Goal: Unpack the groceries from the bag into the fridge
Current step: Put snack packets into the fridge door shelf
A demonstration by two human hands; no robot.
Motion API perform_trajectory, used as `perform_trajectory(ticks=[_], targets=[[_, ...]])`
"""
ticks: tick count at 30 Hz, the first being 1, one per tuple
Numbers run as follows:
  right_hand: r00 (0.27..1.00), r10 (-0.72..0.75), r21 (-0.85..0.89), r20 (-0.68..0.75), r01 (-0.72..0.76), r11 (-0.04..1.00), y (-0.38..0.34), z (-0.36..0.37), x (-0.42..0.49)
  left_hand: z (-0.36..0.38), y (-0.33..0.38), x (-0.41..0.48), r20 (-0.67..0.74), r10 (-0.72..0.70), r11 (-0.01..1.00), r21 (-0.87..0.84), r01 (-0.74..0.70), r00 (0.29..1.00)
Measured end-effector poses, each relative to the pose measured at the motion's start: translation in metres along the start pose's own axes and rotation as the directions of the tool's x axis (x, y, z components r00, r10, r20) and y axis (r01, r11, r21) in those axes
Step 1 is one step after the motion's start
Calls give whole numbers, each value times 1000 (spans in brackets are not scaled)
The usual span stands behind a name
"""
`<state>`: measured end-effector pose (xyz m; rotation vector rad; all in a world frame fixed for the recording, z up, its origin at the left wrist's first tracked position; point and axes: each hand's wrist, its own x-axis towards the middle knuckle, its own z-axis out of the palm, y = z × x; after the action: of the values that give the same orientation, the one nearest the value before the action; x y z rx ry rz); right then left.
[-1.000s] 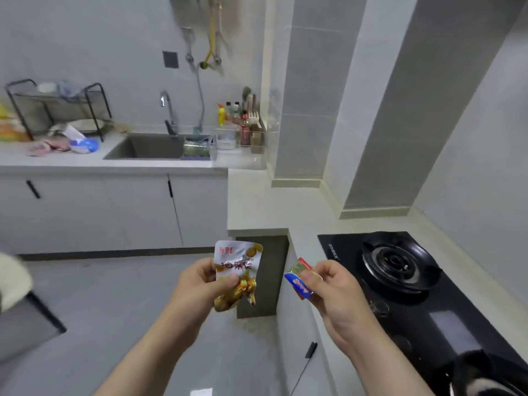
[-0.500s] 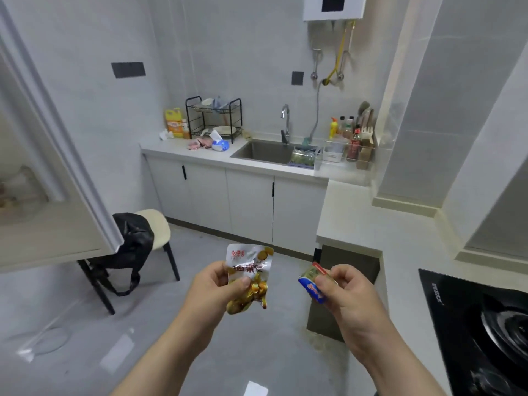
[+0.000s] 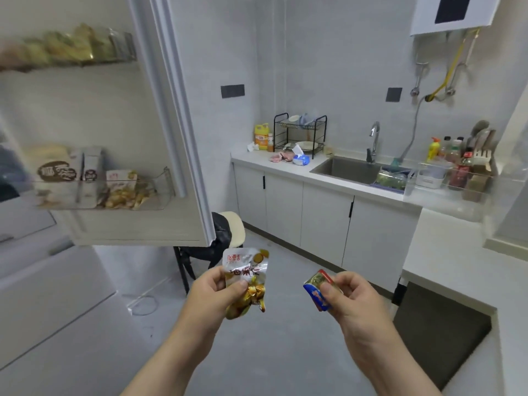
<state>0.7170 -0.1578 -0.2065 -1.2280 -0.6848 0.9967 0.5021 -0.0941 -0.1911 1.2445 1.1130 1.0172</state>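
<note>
Snack packet (image 3: 245,267) sits pinched in my left grip (image 3: 213,295); my right grip (image 3: 354,301) pinches a small blue packet (image 3: 315,292), both near the open fridge door (image 3: 120,110).

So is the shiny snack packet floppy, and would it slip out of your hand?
Probably floppy: the snack packet looks crinkled, and its gold bottom sags below the left hand. It is likely light, since a thumb and fingers pinching one side hold it up. Its glossy foil may be a bit slippery.
</note>
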Motion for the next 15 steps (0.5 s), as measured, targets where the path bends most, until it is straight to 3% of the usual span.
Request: perform_trajectory(ticks=[15], targets=[[963,3,-51,268,11,999,-5,153,38,-147,23,29,-286,27,982,-170,-78,958]])
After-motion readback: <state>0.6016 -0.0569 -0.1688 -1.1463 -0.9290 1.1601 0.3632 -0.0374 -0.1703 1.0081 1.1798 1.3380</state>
